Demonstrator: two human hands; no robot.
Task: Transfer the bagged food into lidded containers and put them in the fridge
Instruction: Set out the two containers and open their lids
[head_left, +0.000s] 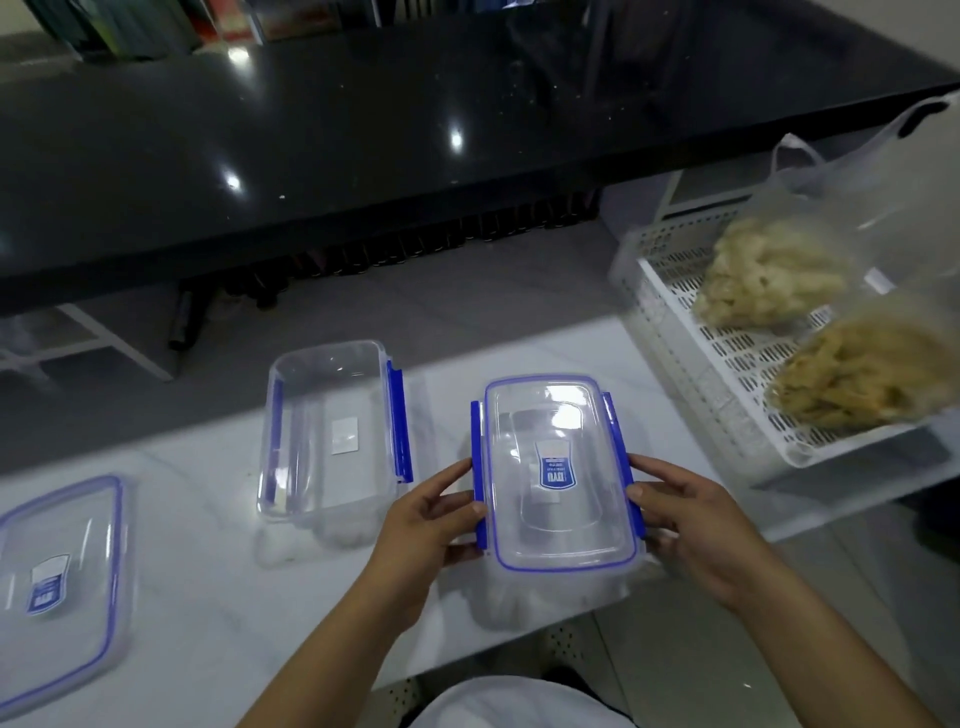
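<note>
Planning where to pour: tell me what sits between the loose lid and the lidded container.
Head view: the open container stands between loose lid and lidded container.

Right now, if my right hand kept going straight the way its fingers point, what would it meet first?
The right hand points left at the lidded container. Its fingertips already seem to touch the blue side clip, so that clip comes first.

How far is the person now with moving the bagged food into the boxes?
Done: one box stands open and empty, its lid lying apart. In hand: both the left hand and the right hand hold the clips of the lidded box. Left: both food bags lie full in the basket; no fridge in view.
</note>
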